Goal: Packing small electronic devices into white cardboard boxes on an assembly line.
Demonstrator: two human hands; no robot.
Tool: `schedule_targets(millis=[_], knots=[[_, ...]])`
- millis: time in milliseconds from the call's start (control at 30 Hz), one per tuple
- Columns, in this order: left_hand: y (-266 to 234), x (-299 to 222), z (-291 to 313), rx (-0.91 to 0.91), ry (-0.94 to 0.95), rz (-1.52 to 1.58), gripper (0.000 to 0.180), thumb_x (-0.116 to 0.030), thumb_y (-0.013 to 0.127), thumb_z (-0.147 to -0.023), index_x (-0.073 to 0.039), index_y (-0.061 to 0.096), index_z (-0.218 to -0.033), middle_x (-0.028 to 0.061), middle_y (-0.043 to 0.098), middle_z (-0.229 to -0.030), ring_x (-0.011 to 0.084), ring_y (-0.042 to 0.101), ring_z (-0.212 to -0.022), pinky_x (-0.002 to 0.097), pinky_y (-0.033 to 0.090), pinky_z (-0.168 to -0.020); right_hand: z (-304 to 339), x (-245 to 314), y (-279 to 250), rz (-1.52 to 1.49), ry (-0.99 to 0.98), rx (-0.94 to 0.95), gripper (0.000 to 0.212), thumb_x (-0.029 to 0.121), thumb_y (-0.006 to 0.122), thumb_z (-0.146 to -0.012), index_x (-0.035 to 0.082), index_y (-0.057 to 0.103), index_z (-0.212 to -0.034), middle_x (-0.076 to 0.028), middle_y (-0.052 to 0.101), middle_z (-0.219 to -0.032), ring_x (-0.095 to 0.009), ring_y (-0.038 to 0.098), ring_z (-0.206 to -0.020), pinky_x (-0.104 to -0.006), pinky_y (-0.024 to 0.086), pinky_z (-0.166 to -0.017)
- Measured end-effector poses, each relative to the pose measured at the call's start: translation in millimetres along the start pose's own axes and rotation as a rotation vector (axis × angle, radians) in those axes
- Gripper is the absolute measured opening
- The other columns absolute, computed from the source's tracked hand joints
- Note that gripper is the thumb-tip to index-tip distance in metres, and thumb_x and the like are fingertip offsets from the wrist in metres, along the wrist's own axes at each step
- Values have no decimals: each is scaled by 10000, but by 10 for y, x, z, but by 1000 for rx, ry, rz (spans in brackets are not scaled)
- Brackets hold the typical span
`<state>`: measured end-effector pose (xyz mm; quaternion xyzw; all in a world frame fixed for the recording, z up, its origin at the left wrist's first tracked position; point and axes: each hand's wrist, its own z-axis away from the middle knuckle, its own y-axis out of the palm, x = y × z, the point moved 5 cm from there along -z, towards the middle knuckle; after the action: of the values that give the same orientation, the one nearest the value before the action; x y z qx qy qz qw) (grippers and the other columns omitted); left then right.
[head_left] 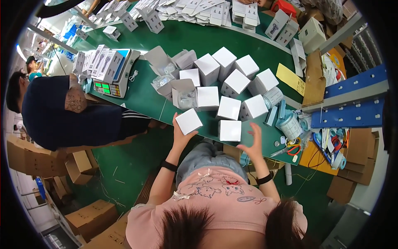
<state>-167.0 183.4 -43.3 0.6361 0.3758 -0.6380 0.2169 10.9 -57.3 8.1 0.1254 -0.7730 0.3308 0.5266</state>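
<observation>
Carton [189,121], white and closed on top, sits at the near edge of the green table [145,98], clasped by your left hand [181,136], thumb and fingers bent around its sides; whether its base rests fully on the tabletop you cannot tell from this angle. That looks like the main risk: if the grip loosens while part of the base overhangs, it could tip to the floor [137,159]. Your right hand [254,146] has hold of nothing, its thumb and fingers spread wide just beside the nearest box [230,130], seemingly without touching. That box also stands close to the edge, so a hasty sweep could nudge it off. Beyond it, the other white boxes [235,82] crowd together at odd angles, and a push on one would probably pass to its neighbours. Left among them, open boxes [183,84] show clear contents [187,100]; a snagged flap could tip these out. Farther right, scissors [287,148] lie near the edge, where a wide swing of your forearm might catch them.
</observation>
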Motion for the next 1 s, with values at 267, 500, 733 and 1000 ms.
schedule_targets(millis=[267,500,733,1000], knots=[[-416,-176,287,-197,-6,-187,850,-181,829,-559,-2,302,-1200,128,457,-1149,228,477,-1063,338,406,-881,-41,-61,343,151,-63,155,694,124,776,-545,106,483,-1173,-141,397,-1166,-334,426,-1094,-411,384,-932],[-1493,-26,-649,-660,35,-82,832,-131,825,-563,9,303,-1196,156,447,-1123,262,467,-1041,358,400,-877,-774,1354,-441,140,-100,348,817,289,835,-442,70,517,-1162,-107,413,-1095,-273,438,-1085,-339,385,-899],[-1741,596,-1425,-702,32,-218,920,-120,818,-569,42,248,-1273,207,403,-1205,334,419,-1129,398,350,-950,-2648,2546,20,-66,-189,142,793,217,765,-524,30,463,-1233,-99,538,-1124,-192,506,-1066,-307,402,-887],[-1638,948,-1023,-763,-166,-133,888,-73,758,-624,12,227,-1330,206,270,-1327,337,358,-1186,424,364,-941,-4413,1874,2481,417,-346,261,877,349,749,-492,-17,433,-1223,-277,473,-1106,-375,450,-1060,-367,406,-907]])
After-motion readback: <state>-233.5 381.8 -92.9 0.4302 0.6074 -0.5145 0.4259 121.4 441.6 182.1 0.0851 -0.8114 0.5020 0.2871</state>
